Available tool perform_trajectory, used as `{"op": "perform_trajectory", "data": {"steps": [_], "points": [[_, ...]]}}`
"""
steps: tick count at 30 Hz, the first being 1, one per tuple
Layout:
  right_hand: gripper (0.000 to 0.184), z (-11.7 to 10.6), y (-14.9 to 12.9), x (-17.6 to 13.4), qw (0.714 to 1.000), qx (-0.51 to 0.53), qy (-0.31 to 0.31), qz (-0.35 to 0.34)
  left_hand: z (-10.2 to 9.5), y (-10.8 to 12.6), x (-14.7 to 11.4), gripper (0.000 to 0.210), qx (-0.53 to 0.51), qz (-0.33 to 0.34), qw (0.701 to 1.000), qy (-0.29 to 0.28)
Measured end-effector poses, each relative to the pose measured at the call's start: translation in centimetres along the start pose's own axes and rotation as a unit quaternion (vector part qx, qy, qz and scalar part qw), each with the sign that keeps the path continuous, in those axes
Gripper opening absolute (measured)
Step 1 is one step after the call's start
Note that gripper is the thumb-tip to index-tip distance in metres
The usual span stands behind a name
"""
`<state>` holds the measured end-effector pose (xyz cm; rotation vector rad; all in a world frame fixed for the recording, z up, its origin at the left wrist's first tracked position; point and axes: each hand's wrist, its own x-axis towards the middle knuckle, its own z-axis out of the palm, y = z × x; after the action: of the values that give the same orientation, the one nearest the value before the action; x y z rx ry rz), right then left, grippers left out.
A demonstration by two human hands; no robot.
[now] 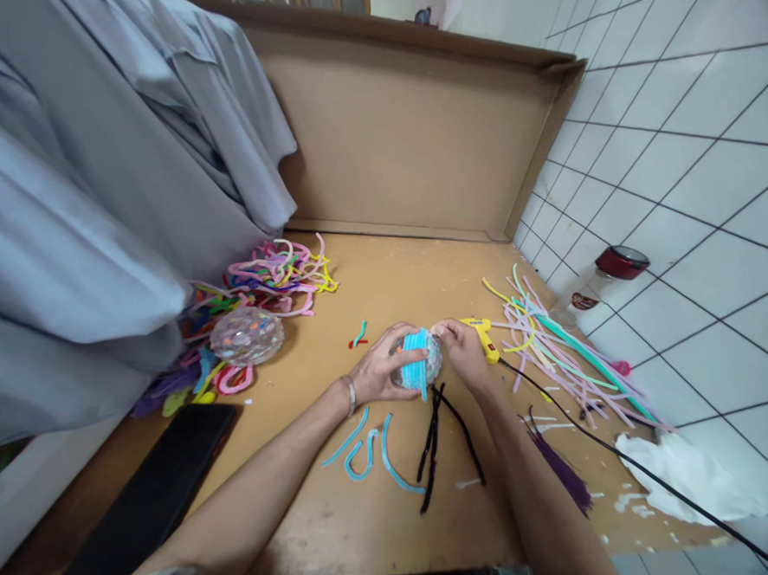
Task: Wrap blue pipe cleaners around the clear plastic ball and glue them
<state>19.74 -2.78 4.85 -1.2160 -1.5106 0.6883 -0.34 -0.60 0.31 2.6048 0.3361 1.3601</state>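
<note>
My left hand (383, 364) is wrapped round a clear ball (433, 369) banded with light blue pipe cleaners (413, 359). One blue end hangs loose below the band. At the ball's upper right, the fingers of my right hand (462, 349) are pinched together; whatever they hold, if anything, is too small to make out. Just behind that hand lies a yellow glue gun (483, 335), its nozzle partly hidden. Several loose blue pipe cleaners (399, 469) and black pipe cleaners (432, 455) lie on the table below the ball.
A second clear ball (247, 335) sits left by a pile of coloured pipe cleaners (281, 272). Right are pastel pipe cleaners (568, 351), a red-lidded jar (602, 283), a purple bundle (559, 467), white tissue (684, 479) and a black cable (583, 430). A black phone (164, 482) lies front left.
</note>
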Motion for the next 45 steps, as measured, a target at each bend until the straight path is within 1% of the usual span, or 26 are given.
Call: {"op": "perform_trajectory", "data": {"steps": [2,5,8,11,14,17,20,24,29,31,34,37,41,45], "points": [[0.024,-0.4,-0.4,0.0,0.999,-0.038,-0.013,-0.011,0.0,-0.1,-0.1,0.069,-0.001,-0.009,1.0,-0.005],[0.019,-0.9,-0.8,0.1,0.993,-0.108,-0.041,-0.038,0.1,-0.2,-0.2,0.067,0.002,-0.017,1.0,-0.01],[0.016,-1.3,-0.9,0.1,0.979,-0.184,-0.048,-0.075,0.2,-0.2,-0.1,0.066,0.013,0.003,1.0,-0.008],[0.018,-1.1,-0.8,0.0,0.959,-0.253,-0.051,-0.119,0.2,0.0,0.3,0.068,0.018,0.029,0.999,-0.004],[0.018,-0.4,-0.9,-0.3,0.941,-0.312,-0.032,-0.127,0.1,0.3,0.6,0.068,0.028,0.037,0.999,0.002],[0.017,0.5,-1.0,-0.7,0.937,-0.335,0.01,-0.095,0.1,0.4,0.7,0.066,0.036,0.038,0.999,0.009],[0.016,0.8,-1.2,-0.8,0.952,-0.298,0.032,-0.065,0.1,0.4,0.7,0.067,0.037,0.036,0.999,0.008],[0.013,0.6,-1.2,-0.6,0.974,-0.223,0.031,-0.04,0.1,0.2,0.5,0.067,0.035,0.029,0.999,0.001],[0.01,0.9,-1.0,-0.6,0.984,-0.166,0.064,-0.015,0.1,0.2,0.3,0.067,0.035,0.019,0.999,-0.005],[0.009,1.1,-0.7,-0.6,0.988,-0.139,0.065,-0.005,0.0,0.2,0.3,0.067,0.031,0.018,0.999,0.001],[0.014,1.1,-0.1,-0.5,0.996,-0.063,0.056,0.022,0.0,0.1,0.3,0.067,0.019,0.021,1.0,0.01],[0.021,1.1,0.5,-0.2,0.998,0.008,0.046,0.05,0.1,0.0,0.2,0.068,0.008,0.02,1.0,0.014],[0.027,1.0,0.6,-0.1,0.999,0.015,-0.001,0.04,0.2,-0.1,-0.2,0.071,-0.018,-0.01,0.999,0.024],[0.037,0.9,-0.4,-0.3,0.998,0.03,-0.048,0.031,0.0,-0.1,-0.4,0.071,-0.012,-0.072,0.997,0.028]]}}
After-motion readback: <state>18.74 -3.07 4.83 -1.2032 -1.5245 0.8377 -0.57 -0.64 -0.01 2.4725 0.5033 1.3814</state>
